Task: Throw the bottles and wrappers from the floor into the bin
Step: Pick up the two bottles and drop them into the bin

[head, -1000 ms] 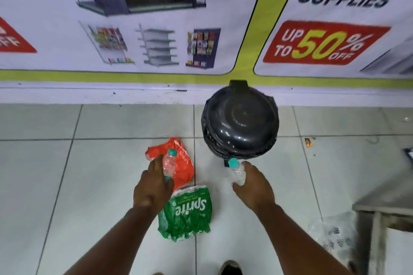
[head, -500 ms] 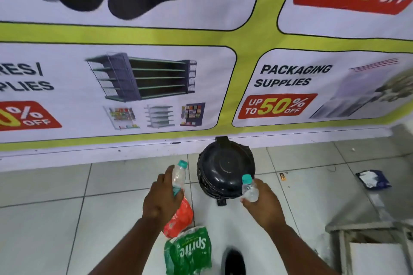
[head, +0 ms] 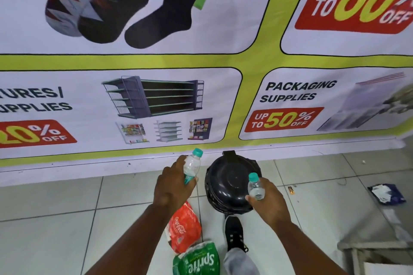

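Note:
A black round bin (head: 230, 183) with its lid down stands on the tiled floor against the wall banner. My left hand (head: 172, 185) grips a clear plastic bottle (head: 192, 165) with a teal cap, held upright just left of the bin. My right hand (head: 268, 203) holds a second, smaller clear bottle (head: 255, 187) with a teal cap over the bin's right side. On the floor below my left hand lie a red Coca-Cola wrapper (head: 183, 230) and a green Sprite wrapper (head: 197, 260).
My black shoe (head: 234, 233) rests at the bin's pedal. A dark blue and white packet (head: 386, 193) lies on the floor at right. A small scrap (head: 290, 190) sits right of the bin. A metal frame (head: 375, 252) fills the lower right corner.
Both hands rose from the floor with their bottles. The view lifted and the bin looks farther. My foot has moved forward to the bin's base.

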The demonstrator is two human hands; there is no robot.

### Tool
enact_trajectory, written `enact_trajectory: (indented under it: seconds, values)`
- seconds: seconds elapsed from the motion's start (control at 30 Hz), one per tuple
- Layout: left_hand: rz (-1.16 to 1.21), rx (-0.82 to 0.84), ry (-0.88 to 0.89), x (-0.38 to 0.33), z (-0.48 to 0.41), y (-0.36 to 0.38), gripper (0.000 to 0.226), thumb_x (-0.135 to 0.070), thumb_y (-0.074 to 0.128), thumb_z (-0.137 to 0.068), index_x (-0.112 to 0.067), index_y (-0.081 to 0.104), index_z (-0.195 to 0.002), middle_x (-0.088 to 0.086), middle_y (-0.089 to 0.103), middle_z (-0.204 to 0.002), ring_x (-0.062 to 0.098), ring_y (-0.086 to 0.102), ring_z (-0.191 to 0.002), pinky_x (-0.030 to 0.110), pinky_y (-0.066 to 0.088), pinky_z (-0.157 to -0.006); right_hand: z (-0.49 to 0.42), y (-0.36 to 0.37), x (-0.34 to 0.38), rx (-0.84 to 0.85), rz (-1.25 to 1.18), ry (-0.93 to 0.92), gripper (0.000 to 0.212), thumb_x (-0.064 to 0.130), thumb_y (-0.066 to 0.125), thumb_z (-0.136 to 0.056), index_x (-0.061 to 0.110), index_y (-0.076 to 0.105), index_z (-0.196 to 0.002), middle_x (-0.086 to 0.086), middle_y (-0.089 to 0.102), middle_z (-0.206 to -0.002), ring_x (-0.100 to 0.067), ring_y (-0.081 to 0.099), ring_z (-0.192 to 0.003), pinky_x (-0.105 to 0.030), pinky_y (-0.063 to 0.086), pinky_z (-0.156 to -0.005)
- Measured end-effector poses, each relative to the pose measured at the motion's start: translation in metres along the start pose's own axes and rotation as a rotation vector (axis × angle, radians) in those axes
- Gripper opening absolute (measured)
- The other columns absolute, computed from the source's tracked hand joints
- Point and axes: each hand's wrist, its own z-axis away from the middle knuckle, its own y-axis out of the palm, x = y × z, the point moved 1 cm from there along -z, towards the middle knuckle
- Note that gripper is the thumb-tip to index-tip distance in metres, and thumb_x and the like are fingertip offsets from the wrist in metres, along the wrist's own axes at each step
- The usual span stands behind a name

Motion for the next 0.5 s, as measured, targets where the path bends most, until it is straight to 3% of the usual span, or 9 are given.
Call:
enact_trajectory:
  seconds: [0.1,0.27,0.4,0.5]
  values:
    - [-0.021,-0.021,-0.004,-0.004,-0.018,0.004,0.064,-0.054,0.07,-0.078,-0.033,0.039,-0.129,-0.001,0.069,-0.107,0.019,0.063,-0.088,0.036,0.056,-0.072,-0.018,-0.007,-0.002,0.004,-0.02,0.0,0.054,0.045,0.08,-0.076,0.05,0.036,-0.106,0.014,0.058,-0.104,-0.007,0.062,-0.082,-0.015,0.049,-0.069]
    - [0.011,-0.062,-0.008,-0.02,-0.037,0.009,0.061,-0.052,0.072,-0.078,-0.034,0.039,-0.125,-0.001,0.068,-0.113,0.021,0.06,-0.097,0.036,0.055,-0.078,-0.037,-0.024,0.004,-0.034,-0.034,-0.054,0.056,0.044,0.08,-0.075,0.048,0.04,-0.113,0.017,0.055,-0.108,-0.007,0.06,-0.088,-0.009,0.041,-0.067]
    - [0.031,-0.074,0.0,-0.029,-0.048,0.011,0.063,-0.049,0.073,-0.078,-0.03,0.041,-0.129,0.0,0.065,-0.117,0.021,0.057,-0.1,0.038,0.054,-0.08,-0.05,-0.033,0.008,-0.059,-0.061,-0.086,0.057,0.045,0.081,-0.074,0.039,0.046,-0.12,0.013,0.059,-0.112,-0.011,0.061,-0.095,-0.02,0.048,-0.076]
    - [0.055,-0.082,0.017,-0.03,-0.053,0.014,0.067,-0.045,0.075,-0.079,-0.025,0.041,-0.133,0.002,0.059,-0.125,0.021,0.055,-0.107,0.032,0.049,-0.085,-0.055,-0.037,0.014,-0.08,-0.101,-0.109,0.056,0.046,0.081,-0.073,0.04,0.047,-0.117,0.013,0.06,-0.11,-0.009,0.062,-0.093,-0.02,0.048,-0.075]
